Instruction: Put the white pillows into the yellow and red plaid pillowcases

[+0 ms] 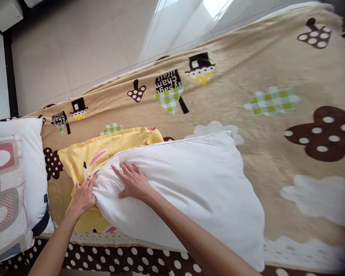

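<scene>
Tan blanket (pixel 247 76) covers the bed; near its front edge lies a soft, light white pillow (pixel 195 184), one end at a yellow pillowcase (pixel 83 161). Left hand (pixel 83 196) pinches the case's hem; right hand (pixel 133 183) presses flat; corners probably grip best

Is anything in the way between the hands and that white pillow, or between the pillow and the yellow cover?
Nothing visible. The right hand lies flat on the white pillow, the left hand grips the yellow cover at its edge, and the pillow's end lies right against that cover.
</scene>
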`<act>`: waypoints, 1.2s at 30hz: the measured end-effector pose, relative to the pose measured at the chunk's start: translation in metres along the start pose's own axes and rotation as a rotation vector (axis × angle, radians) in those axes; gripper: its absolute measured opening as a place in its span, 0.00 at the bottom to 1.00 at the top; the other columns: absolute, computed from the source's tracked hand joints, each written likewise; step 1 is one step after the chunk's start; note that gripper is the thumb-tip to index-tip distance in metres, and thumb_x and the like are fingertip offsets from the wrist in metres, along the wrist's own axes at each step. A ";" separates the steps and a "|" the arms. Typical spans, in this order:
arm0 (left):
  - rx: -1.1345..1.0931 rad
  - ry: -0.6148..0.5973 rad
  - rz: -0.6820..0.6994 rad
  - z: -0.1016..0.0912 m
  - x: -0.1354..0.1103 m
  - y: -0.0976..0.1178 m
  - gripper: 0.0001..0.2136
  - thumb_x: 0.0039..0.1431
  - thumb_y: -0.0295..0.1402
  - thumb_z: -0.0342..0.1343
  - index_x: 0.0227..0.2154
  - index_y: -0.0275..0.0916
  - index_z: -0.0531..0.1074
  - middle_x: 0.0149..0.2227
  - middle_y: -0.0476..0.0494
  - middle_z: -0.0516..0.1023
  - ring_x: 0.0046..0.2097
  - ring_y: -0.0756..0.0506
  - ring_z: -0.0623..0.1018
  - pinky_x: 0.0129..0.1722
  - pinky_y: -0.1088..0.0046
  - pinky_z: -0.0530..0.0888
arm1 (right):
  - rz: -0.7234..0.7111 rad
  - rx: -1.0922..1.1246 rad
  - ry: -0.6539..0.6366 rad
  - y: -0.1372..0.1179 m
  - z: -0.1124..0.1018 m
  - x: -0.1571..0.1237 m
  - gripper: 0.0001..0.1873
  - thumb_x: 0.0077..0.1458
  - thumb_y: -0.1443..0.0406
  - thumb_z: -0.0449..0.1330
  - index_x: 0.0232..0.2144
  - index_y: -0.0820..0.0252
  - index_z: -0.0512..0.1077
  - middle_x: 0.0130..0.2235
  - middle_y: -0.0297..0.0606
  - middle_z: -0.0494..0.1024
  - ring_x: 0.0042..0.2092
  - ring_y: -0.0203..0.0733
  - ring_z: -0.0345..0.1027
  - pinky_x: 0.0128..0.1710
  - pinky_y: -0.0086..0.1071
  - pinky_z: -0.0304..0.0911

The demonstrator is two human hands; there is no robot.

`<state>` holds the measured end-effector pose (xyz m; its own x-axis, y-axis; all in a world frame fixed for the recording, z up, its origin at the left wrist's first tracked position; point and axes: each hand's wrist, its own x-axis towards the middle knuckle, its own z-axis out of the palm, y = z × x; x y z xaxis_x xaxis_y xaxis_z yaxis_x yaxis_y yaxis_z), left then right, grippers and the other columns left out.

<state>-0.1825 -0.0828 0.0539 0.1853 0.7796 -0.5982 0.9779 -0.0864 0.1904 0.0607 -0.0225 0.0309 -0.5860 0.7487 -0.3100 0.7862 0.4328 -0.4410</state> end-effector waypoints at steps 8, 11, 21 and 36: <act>-0.038 0.271 -0.170 0.008 0.039 0.012 0.15 0.58 0.24 0.47 0.46 0.37 0.72 0.46 0.33 0.76 0.49 0.37 0.72 0.49 0.59 0.66 | -0.069 0.031 -0.153 -0.022 0.034 0.030 0.14 0.52 0.75 0.53 0.40 0.67 0.74 0.37 0.52 0.78 0.41 0.52 0.70 0.46 0.43 0.56; -0.170 0.261 -0.186 0.003 0.057 0.011 0.13 0.58 0.22 0.45 0.39 0.37 0.73 0.37 0.37 0.78 0.44 0.40 0.74 0.47 0.62 0.68 | -0.093 0.038 -0.161 -0.027 0.033 0.030 0.16 0.53 0.77 0.49 0.35 0.65 0.75 0.30 0.47 0.78 0.32 0.47 0.70 0.40 0.39 0.56; -0.769 0.435 -0.123 0.001 0.042 0.020 0.07 0.59 0.32 0.47 0.36 0.40 0.69 0.31 0.50 0.74 0.31 0.50 0.72 0.35 0.75 0.69 | -0.145 0.085 -0.012 -0.049 0.033 0.050 0.17 0.61 0.72 0.48 0.47 0.65 0.73 0.47 0.51 0.76 0.50 0.50 0.66 0.48 0.41 0.57; -0.692 0.402 -0.108 0.027 0.034 0.021 0.12 0.64 0.35 0.43 0.39 0.40 0.72 0.37 0.45 0.77 0.41 0.47 0.76 0.44 0.71 0.72 | -0.160 0.090 0.139 -0.059 0.074 -0.025 0.30 0.56 0.66 0.59 0.61 0.55 0.63 0.65 0.47 0.62 0.67 0.55 0.50 0.62 0.49 0.51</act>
<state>-0.1526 -0.0744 0.0167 -0.0841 0.9367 -0.3399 0.6826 0.3027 0.6652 0.0143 -0.1034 0.0026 -0.6641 0.7390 -0.1136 0.6614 0.5098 -0.5502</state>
